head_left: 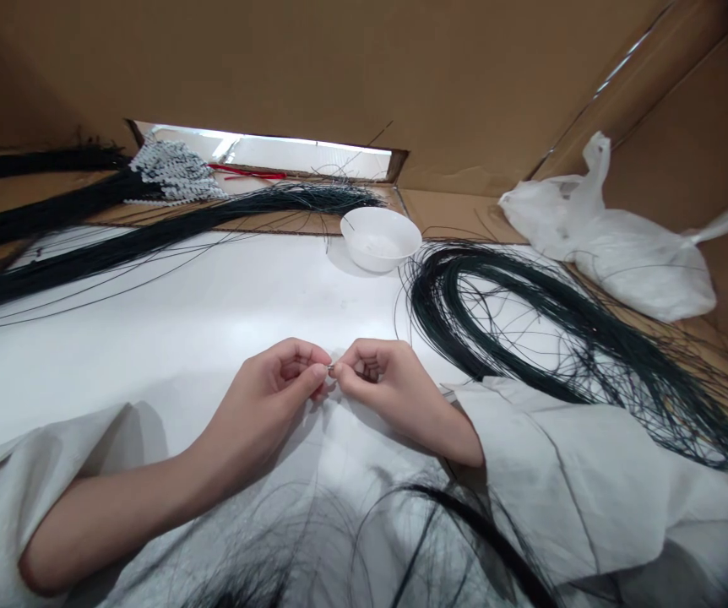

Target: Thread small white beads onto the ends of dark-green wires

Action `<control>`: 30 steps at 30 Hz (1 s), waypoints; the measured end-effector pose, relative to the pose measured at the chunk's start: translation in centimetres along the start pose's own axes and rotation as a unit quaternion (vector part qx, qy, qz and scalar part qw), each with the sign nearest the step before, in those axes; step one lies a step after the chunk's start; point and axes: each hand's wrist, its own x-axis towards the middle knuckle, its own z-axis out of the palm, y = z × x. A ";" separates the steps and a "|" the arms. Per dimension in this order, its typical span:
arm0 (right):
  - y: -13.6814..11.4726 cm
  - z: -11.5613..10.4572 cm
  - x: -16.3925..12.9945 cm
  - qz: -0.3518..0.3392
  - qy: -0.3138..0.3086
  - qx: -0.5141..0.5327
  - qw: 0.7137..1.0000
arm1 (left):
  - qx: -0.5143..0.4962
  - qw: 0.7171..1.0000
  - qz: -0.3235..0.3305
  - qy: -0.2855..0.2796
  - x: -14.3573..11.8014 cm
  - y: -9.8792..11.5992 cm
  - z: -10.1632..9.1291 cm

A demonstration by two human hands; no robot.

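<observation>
We see left hand (275,380) and right hand (380,380) meet at near-middle of white surface (167,338), fingers of both pinched closed on tiny metal piece (331,368). We judge it light, slippery; grip by fingertips only. Dark wire bundle (497,312) toward right edge, white bowl (380,238) at far edge.

My two hands met near the middle of the table (167,338), the left hand (275,384) touching the right hand (383,384). Beyond them sat a bowl (380,238). A wire coil (529,321) lay to the right, a bag (623,249) farther right, and wire bundles (116,245) lay far left.
</observation>
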 end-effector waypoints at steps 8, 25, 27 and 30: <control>0.1 -0.1 -0.1 -0.006 0.004 -0.001 1.000 | -0.024 1.000 -0.006 0.001 0.1 0.4 0.3; -0.1 -0.1 0.1 0.010 0.004 0.019 1.000 | -0.044 0.999 -0.006 -0.005 0.1 0.0 0.1; 0.0 -0.1 0.1 0.006 0.008 0.021 1.000 | -0.049 0.999 -0.006 -0.008 0.1 -0.1 0.1; 0.1 0.0 0.0 -0.002 0.007 0.021 1.000 | -0.055 0.998 -0.012 -0.010 0.1 0.0 0.1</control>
